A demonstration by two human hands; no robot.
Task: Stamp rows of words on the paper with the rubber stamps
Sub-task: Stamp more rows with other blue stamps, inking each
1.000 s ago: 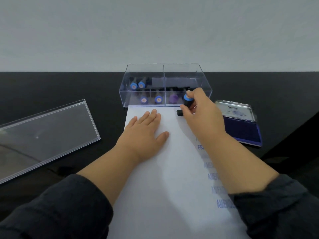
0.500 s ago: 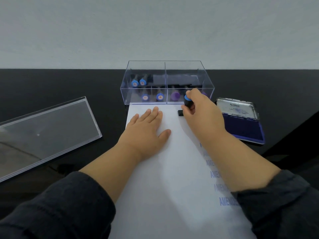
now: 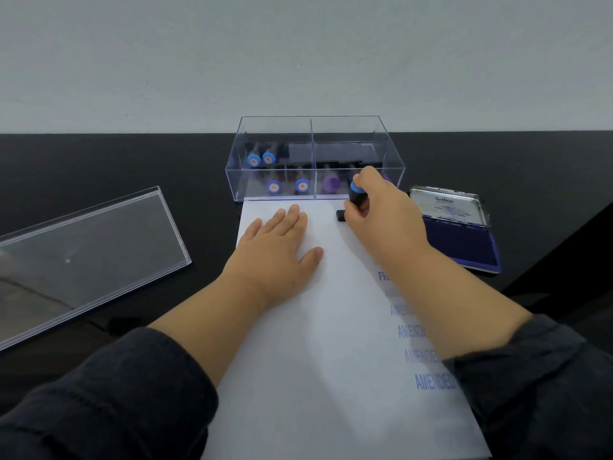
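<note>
Left hand: left hand [image 3: 277, 252] lies flat on the far left part of the paper [image 3: 315, 343], fingers straight and together, thumb spread to the right, palm pressing the sheet down.
Right hand: right hand [image 3: 381, 217] grips a stamp [image 3: 356, 192] by its handle, fingers curled round it, with the blue cap showing above the fingers.
Stamp: stands upright at the far edge of the paper, right of the left hand; its black base [image 3: 340, 215] touches the sheet just beside the thumb.
Lid: a clear plastic lid [image 3: 83, 260] lies flat on the dark table [image 3: 99, 161], well to the left of the paper.
Paper: a white sheet runs from the near edge of the view up to the box, lying lengthwise under both forearms.
Printed words: a column of blue words [image 3: 434, 380] runs down the right side of the sheet; "AMENDED" reads clearly on the near rows, while the far rows are partly hidden by the right forearm.
Box: a clear plastic box [image 3: 315, 141] sits at the far end of the paper, touching its edge, with a divider in the middle; blue-capped stamps [image 3: 262, 158] lie in its left half, a purple-capped stamp [image 3: 331, 183] in its right.
Ink pad: an open ink pad [image 3: 462, 240] lies right of the paper, beside the right hand, its metal lid [image 3: 446, 207] tipped back on the far side.
</note>
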